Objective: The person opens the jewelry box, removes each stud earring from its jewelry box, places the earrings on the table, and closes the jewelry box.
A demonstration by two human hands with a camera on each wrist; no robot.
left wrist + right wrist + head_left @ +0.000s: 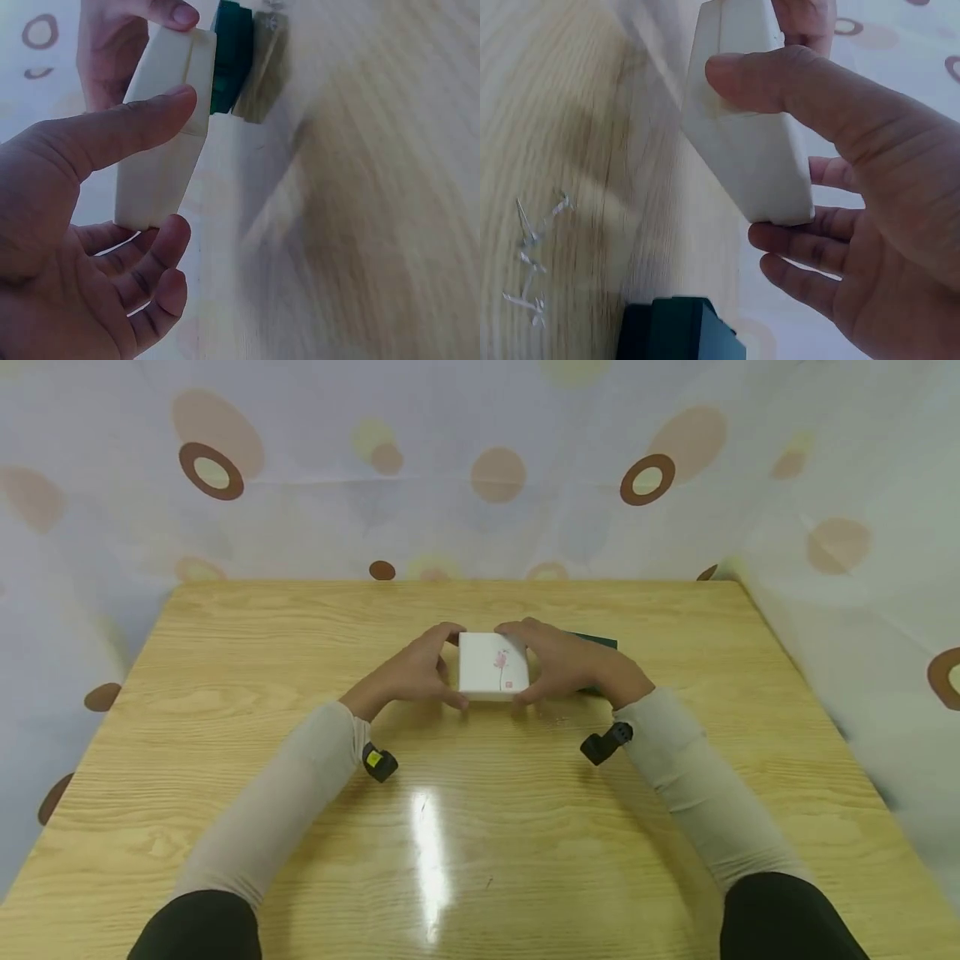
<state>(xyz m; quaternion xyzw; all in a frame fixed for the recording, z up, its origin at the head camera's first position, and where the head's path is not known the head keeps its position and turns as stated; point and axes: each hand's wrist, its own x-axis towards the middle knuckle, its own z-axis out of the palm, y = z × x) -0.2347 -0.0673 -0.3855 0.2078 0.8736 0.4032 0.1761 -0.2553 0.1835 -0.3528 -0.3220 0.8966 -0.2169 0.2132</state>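
Observation:
Between both hands is a small square white box (491,662) with a pink flower on its lid. My left hand (420,671) grips its left side, thumb on the near face and fingers at the far edge. The right hand (558,662) holds the opposite side in the same way. A lid seam runs along the box's side (161,176) in the left wrist view, where the box appears raised off the wooden table (480,827). Partly hidden behind my right hand lies a dark green box (602,641). The right wrist view shows the green box (679,330) below the hand.
A thin, silvery, chain-like piece (531,259) lies on the table near the green box. Patterned cloth (450,518) with round spots hangs behind the table and along its sides. Small black cameras (606,743) are strapped at the wrists.

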